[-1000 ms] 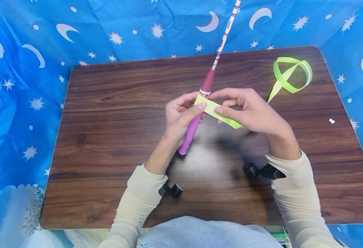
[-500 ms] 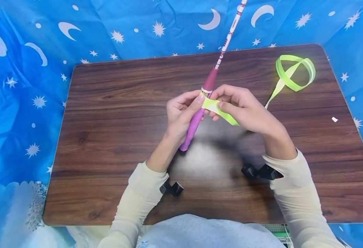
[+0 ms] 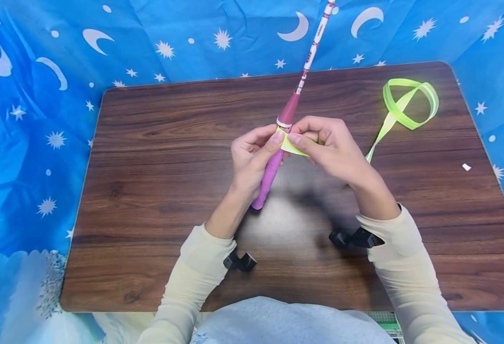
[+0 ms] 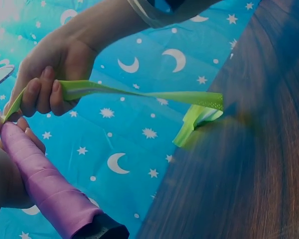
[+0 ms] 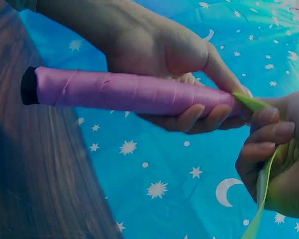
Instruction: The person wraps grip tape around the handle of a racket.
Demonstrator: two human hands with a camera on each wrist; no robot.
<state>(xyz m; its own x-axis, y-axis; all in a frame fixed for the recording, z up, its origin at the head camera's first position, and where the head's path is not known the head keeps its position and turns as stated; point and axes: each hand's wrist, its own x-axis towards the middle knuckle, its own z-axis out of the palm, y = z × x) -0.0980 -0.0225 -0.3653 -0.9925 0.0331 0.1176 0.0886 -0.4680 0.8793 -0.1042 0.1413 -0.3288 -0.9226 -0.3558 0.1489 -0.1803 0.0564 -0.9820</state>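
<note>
My left hand (image 3: 251, 155) grips the purple-wrapped handle (image 3: 270, 174) of a badminton racket, near the maroon cone. Its thumb presses a yellow-green grip tape (image 3: 292, 147) against the handle's upper end, under a white band. My right hand (image 3: 335, 145) pinches the same tape close beside that thumb. In the left wrist view the tape (image 4: 179, 96) runs back from the right fingers to the table. Overlapping turns of purple wrap (image 5: 134, 93) and a black butt end (image 5: 30, 85) show in the right wrist view. The racket's white shaft (image 3: 314, 45) points up and away.
Loosely looped, the tape's free length (image 3: 432, 102) lies at the back right of the wooden table (image 3: 157, 191). A small white scrap (image 3: 466, 166) rests near the right edge. Blue cloth (image 3: 217, 57) with moons and stars hangs behind the table.
My right hand has moved left along the tape towards my left thumb, so less tape shows between the hands. The left thumb has moved up onto the tape at the handle's top.
</note>
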